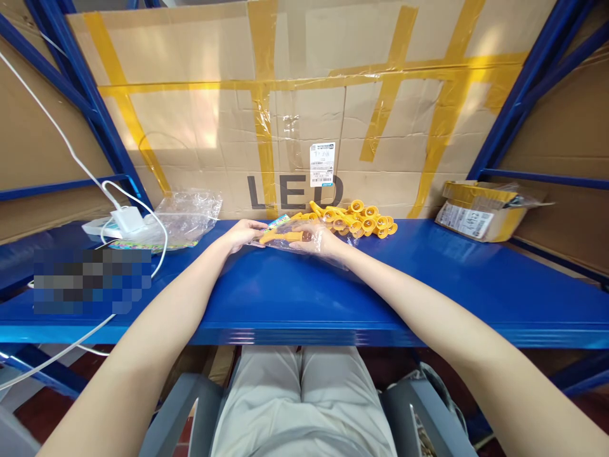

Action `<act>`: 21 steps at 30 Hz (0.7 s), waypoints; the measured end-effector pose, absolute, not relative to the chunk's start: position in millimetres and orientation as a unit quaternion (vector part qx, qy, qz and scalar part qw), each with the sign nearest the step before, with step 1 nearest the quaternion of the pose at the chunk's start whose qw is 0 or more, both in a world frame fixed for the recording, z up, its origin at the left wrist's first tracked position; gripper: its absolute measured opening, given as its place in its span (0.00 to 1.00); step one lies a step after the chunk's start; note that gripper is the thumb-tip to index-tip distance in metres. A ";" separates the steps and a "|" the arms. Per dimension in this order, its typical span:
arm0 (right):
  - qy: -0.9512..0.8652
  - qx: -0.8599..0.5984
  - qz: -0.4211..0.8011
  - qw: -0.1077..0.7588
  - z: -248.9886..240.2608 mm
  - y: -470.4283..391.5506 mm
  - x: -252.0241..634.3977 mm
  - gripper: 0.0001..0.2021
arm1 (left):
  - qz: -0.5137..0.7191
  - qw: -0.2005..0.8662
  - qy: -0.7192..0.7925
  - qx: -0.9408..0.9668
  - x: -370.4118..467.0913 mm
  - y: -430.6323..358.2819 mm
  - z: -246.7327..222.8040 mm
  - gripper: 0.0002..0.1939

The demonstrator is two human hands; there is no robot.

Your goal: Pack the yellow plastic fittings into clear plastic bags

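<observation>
My left hand (243, 235) grips the left end of a clear plastic bag (335, 259) that has a colourful printed header (278, 222). My right hand (318, 241) is at the bag's other side, fingers curled around a yellow flashlight-shaped piece (285, 237) lying lengthwise between both hands. The film covers part of this piece, and whether the right fingers are inside the bag is unclear. Just behind and right of my right hand lies a pile of similar yellow pieces (368, 222) with round, cup-like ends.
Clear plastic bags (185, 216) lie at the left, beside a white charger (128, 219) with trailing cables and a blurred dark object (90, 279). An open small carton (480, 212) stands at the right. A large taped cardboard box (190, 146) backs the blue shelf (295, 304).
</observation>
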State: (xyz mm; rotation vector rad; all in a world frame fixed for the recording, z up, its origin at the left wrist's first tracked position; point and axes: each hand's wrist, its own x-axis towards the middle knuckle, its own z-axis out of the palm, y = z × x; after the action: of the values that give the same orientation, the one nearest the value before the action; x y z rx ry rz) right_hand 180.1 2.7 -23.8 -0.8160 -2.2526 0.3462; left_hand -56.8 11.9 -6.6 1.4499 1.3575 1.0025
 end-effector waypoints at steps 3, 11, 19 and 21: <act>-0.867 -0.332 0.181 0.324 -18.1 -4.1 182.6 0.20 | 0.412 0.417 0.561 0.585 -60.5 16.3 -7.5 0.23; -0.836 -0.364 0.290 0.292 -12.2 -17.2 181.9 0.24 | 0.390 0.406 0.585 0.584 -60.7 14.8 -6.8 0.22; -0.824 -0.363 0.318 0.298 -15.4 -20.4 180.4 0.25 | 0.370 0.396 0.579 0.610 -54.8 8.7 -6.3 0.27; -0.827 -0.347 0.333 0.291 -14.4 -20.9 181.5 0.24 | 0.369 0.393 0.585 0.606 -53.7 8.2 -6.0 0.28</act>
State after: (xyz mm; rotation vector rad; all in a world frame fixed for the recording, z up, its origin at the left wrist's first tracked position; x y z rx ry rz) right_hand 181.5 -20.9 -14.4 -0.9243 -2.2047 0.8887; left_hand -53.7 8.2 -6.0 1.5384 1.4842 0.9357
